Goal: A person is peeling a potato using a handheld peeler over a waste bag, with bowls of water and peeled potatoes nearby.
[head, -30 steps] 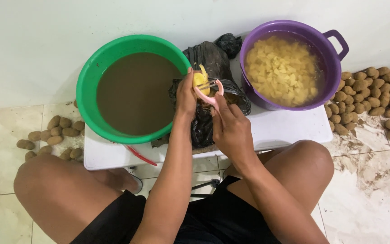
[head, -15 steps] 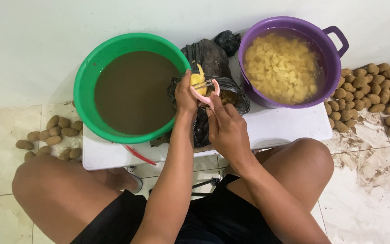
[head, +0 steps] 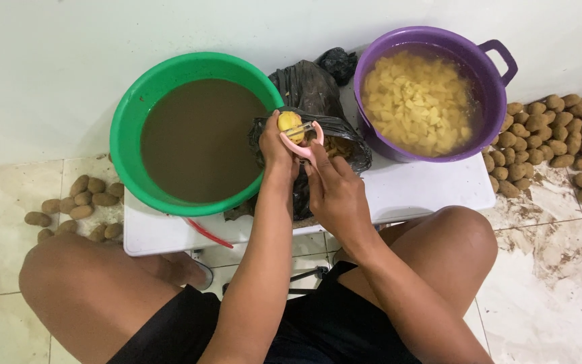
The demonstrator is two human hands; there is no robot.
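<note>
My left hand (head: 276,145) holds a small yellow, partly peeled potato (head: 289,122) over a black plastic bag (head: 318,87). In my right hand (head: 335,192) is a pink peeler (head: 304,143), its blade laid against the potato. Both hands are above the low white table (head: 426,192), between a green basin (head: 136,114) of muddy brown water on the left and a purple pot (head: 479,64) of peeled yellow potato pieces in water on the right.
Unpeeled brown potatoes lie on the tiled floor at the left (head: 75,205) and in a larger heap at the right (head: 560,145). A white wall (head: 69,54) stands behind the table. My bare knees frame the table's near edge.
The right hand has slid the peeler a little along the potato, and the potato has been turned slightly in the left hand. Basin, pot and bag stay put.
</note>
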